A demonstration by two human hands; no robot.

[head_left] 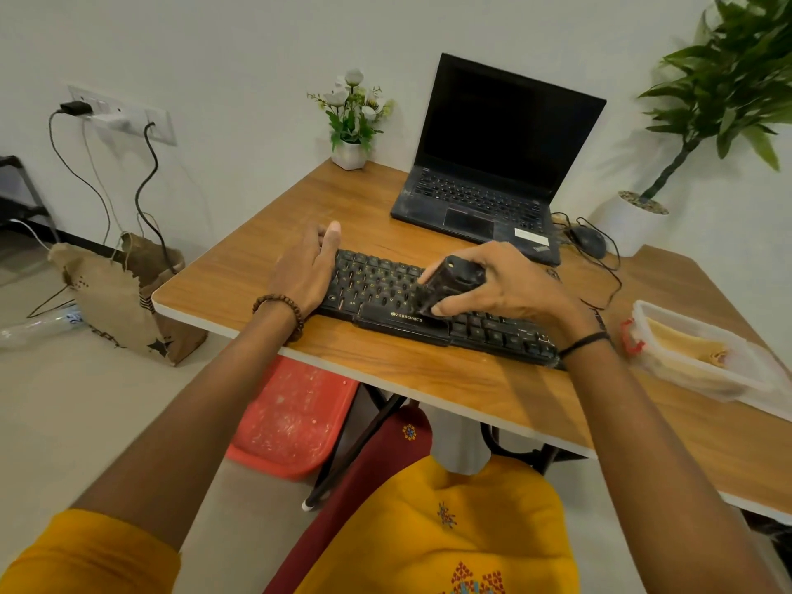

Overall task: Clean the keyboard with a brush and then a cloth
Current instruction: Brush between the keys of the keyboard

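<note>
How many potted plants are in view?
2. A small flowering plant stands on the desk, left of the laptop; a tall leafy plant stands in a white pot at far right. Others could lie outside view.

Home workspace in a white-walled room, wood-topped desk (pixel 240 272) with open laptop (pixel 493 165), keyboard (pixel 377 280) and wired mouse (pixel 589 242), small pot of white flowers (pixel 351 117) at the far edge, leafy potted plant (pixel 724 79) on the right, wall socket panel (pixel 124 115) with plugged chargers and paper bag (pixel 115 293) on the floor at left.
</note>
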